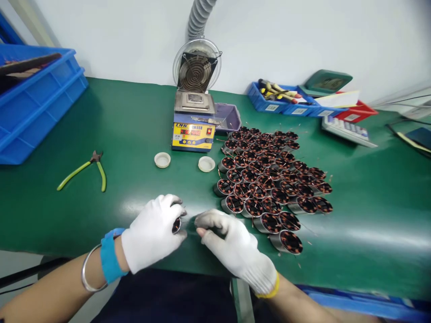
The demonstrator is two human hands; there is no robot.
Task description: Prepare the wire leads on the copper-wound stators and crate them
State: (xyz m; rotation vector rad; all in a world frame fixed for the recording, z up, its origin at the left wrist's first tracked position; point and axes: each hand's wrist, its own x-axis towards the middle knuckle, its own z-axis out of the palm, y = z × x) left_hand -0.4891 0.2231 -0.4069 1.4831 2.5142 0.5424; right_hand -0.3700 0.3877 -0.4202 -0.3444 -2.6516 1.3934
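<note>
My left hand (pixel 156 231), in a white glove, is wrapped round a motor stator (pixel 176 225) near the front of the green table. Only the stator's dark end shows between the fingers and thumb. Just to the right, my gloved right hand (pixel 229 244) has its thumb and index finger brought together in a pinch, with a bare thumb tip showing. Whatever lies between them is too small to make out. Many more stators (pixel 271 223), metal cylinders with copper windings and loose wire ends, stand grouped to the right of my hands.
A yellow-and-blue solder pot (pixel 192 136) stands at the back below a fan and grey hose. Two small white dishes (pixel 162 160) sit before it. Green-handled cutters (pixel 96 158) and a large blue crate (pixel 40 107) are left. Parts bins (pixel 269 106) line the wall.
</note>
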